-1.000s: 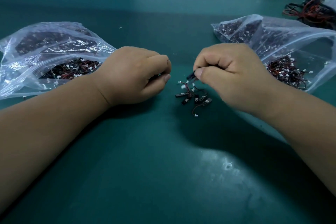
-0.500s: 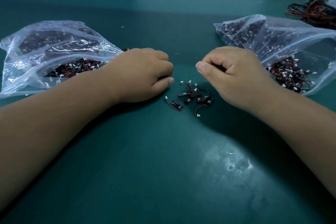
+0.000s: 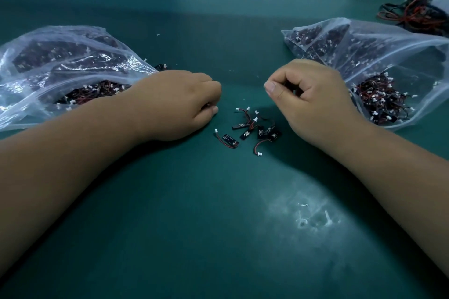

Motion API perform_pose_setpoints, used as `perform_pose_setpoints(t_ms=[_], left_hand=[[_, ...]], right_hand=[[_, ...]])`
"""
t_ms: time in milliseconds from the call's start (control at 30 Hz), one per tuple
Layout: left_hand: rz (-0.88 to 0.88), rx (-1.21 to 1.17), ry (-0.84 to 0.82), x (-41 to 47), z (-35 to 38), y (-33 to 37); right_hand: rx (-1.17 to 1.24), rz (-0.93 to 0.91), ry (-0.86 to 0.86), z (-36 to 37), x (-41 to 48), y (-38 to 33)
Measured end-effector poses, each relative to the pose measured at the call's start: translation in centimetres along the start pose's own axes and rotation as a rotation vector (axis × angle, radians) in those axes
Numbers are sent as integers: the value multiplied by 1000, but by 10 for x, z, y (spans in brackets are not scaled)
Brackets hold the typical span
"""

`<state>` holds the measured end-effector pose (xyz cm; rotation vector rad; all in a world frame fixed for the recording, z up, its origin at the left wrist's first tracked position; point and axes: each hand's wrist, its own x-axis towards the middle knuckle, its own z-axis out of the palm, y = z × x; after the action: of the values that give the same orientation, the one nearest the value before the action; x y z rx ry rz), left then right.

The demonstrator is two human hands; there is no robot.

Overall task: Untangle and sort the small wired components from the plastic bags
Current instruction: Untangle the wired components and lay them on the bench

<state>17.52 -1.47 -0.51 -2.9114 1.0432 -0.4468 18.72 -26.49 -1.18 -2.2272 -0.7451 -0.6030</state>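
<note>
The step in hand appears to be separation: a small cluster of wired components (image 3: 260,130) has been taken out of the bags and lies on the green mat (image 3: 170,213) for untangling.

Position of the work:
- The cluster lies between your two hands, nearer to you than your fingertips. It is just beside your right hand (image 3: 313,102), not touching it.
- One single component (image 3: 228,139) lies apart from the cluster on its left, close to your left hand (image 3: 175,102).
- The left bag (image 3: 73,56) is open just behind your left wrist. The right bag (image 3: 388,41) is open just behind your right hand. Both hold many more components.

State of the hands:
- Left hand: rests on the mat with its fingers curled under. It cannot be told whether it holds a component.
- Right hand: raised a little, fingers curled, thumb laid forward. The dark patches inside the curl could be a part or shadow; it cannot be told.

The next move probably calls for a fine pinch on one connector or board. Draw its lead clear slowly, because the thin wires cross and could snag on neighbouring parts.
</note>
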Motion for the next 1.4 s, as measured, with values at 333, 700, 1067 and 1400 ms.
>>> perform_pose_setpoints(t_ms=[333, 700, 1067, 1400], left_hand=[[-61, -48, 185, 0, -2, 1], [155, -78, 419, 6, -18, 15], [187, -108, 398, 5, -22, 20], [163, -138, 376, 4, -14, 19]], right_hand=[[0, -55, -12, 1, 0, -6], [25, -140, -157, 8, -3, -35], [231, 30, -140, 10, -10, -50], [160, 52, -73, 10, -10, -51]])
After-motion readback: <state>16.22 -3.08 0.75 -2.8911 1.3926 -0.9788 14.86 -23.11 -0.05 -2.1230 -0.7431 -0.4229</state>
